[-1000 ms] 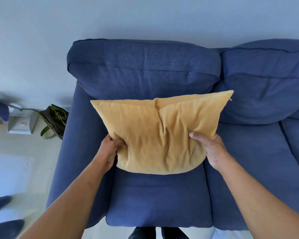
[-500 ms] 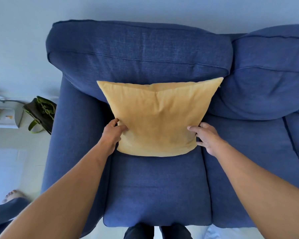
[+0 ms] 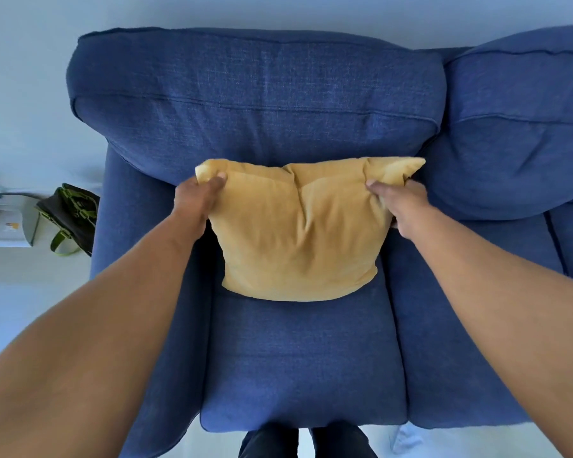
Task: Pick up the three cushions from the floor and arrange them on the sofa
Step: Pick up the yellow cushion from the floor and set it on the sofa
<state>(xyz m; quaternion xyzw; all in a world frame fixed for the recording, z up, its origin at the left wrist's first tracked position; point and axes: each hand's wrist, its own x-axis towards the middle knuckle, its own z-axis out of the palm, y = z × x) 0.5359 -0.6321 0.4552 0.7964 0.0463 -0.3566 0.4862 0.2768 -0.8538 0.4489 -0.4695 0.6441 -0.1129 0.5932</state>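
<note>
A yellow cushion (image 3: 298,233) stands on the left seat of the blue sofa (image 3: 298,358), leaning against the left back pillow (image 3: 255,100). My left hand (image 3: 197,198) pinches its upper left corner. My right hand (image 3: 399,201) grips its upper right corner, and the fabric is creased between them. No other loose cushion is in view.
A second blue back pillow (image 3: 516,133) fills the right side. On the floor to the left of the sofa arm lie a dark bag with green straps (image 3: 70,216) and a white box (image 3: 4,223). My dark-clad legs (image 3: 305,441) stand at the sofa's front edge.
Both hands have moved up from the cushion's lower sides to its top corners. The cushion has settled lower onto the seat against the back pillow, and its top edge is now bunched.
</note>
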